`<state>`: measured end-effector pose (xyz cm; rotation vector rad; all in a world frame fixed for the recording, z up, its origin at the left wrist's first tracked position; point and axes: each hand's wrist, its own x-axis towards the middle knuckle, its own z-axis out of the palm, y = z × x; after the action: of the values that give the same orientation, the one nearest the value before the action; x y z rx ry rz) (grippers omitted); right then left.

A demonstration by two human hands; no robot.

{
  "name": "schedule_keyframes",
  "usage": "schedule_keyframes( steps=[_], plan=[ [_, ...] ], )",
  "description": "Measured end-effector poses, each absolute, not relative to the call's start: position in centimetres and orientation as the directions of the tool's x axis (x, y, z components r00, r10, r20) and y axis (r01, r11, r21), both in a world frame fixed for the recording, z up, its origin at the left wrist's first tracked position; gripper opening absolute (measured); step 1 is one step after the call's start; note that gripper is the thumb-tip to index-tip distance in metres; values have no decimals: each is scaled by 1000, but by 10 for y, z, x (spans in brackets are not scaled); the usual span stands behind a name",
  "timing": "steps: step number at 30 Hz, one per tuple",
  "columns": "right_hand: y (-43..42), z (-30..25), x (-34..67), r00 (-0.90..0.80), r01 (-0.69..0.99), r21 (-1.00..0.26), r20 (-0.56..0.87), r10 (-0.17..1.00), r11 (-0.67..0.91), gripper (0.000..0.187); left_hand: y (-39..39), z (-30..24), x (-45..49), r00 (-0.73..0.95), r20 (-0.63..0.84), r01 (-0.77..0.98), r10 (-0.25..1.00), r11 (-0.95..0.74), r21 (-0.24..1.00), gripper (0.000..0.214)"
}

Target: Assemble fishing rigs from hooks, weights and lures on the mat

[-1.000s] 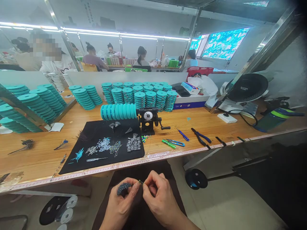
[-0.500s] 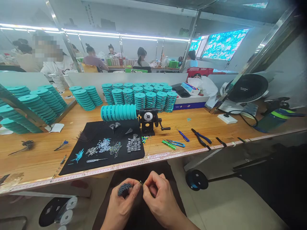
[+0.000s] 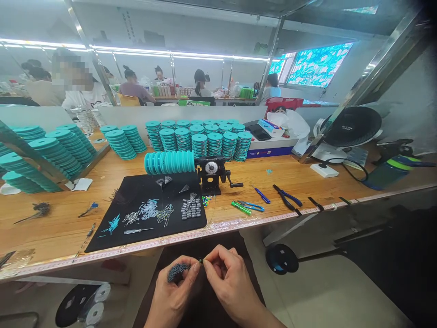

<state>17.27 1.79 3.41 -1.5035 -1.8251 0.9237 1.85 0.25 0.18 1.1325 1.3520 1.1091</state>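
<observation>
My left hand (image 3: 175,287) is closed around a bundle of small dark blue-grey bead-like pieces (image 3: 177,272), which fans out above its curled fingers. Its thumb and forefinger pinch at a tiny dark greenish piece (image 3: 200,261) between the hands. Facing it, my right hand (image 3: 229,278) is closed in a pinch, thumb and forefinger tips meeting at the same tiny piece. Too little of that piece shows to name it. Both hands are over a dark cloth (image 3: 205,241) on my lap, just below the table edge.
A black mat (image 3: 136,187) holds small parts, several in heaps. Behind it stand a hand-cranked winder (image 3: 211,173) with teal spools (image 3: 169,162) and stacked teal spools (image 3: 215,143). Pliers (image 3: 287,198), small scissors (image 3: 251,206) and a blue-handled tool (image 3: 262,194) lie rightward. Co-workers sit beyond.
My right hand's fingertips have come slightly closer to the left fingertips at the tiny piece. The left hand keeps its hold on the bundle. The view has shifted slightly.
</observation>
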Motion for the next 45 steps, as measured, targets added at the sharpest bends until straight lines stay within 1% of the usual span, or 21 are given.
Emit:
schedule_keyframes(
  steps=[5,12,17,24,36,45],
  plan=[
    [15,35,170,-192,625,-770,10,981,130,13,2,-2,19,-54,-156,19,986,157,987,35],
    [15,32,166,-200,643,-752,13,980,142,13,3,-3,18,-45,-163,-2,986,163,987,33],
    [16,32,167,-209,637,-756,16,978,148,13,4,-8,19,-75,-147,-36,986,145,989,34],
    [15,31,167,-199,651,-747,5,980,136,13,4,-5,17,-38,-155,45,987,156,987,35],
    [14,30,168,-202,680,-716,25,979,158,14,2,-11,19,-32,-153,36,988,154,987,36],
    [14,30,169,-189,644,-752,20,982,139,15,3,-8,19,-45,-143,39,989,145,989,38]
  ],
)
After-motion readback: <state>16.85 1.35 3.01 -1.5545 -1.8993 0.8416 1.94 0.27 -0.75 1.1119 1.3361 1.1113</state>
